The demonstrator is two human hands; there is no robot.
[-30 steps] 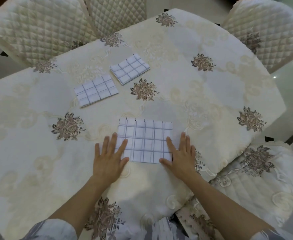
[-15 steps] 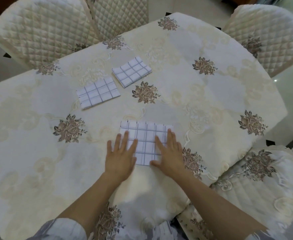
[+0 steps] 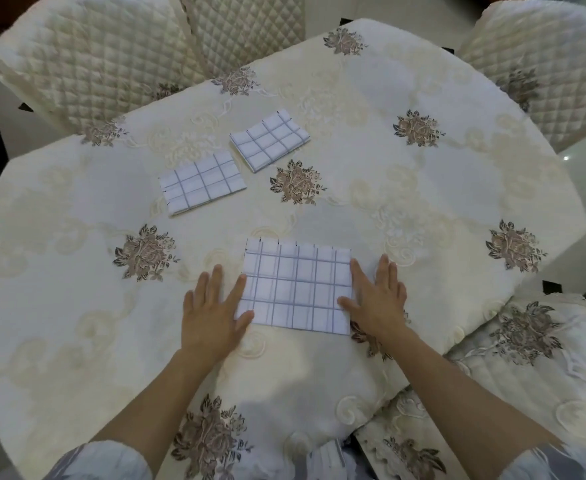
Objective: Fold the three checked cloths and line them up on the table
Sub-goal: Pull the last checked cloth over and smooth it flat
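The left hand (image 3: 212, 313) and right hand (image 3: 376, 299) lie flat with straight fingers. They hold nothing and touch the side edges of the near checked cloth (image 3: 296, 289) on the counter (image 3: 423, 202). A folded cloth (image 3: 201, 183) and a second folded cloth (image 3: 269, 140) lie farther back. An uneven push could bunch the near one and make the fold crooked.

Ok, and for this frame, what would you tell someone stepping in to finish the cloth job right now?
Left hand: open, flat on the table, thumb and forefinger at the near cloth's left edge.
Right hand: open, flat, at its right edge.
Done: left folded cloth and right folded cloth lie side by side farther back.
Left: near cloth is bigger than those; probably fold it smaller, then line it up with them.
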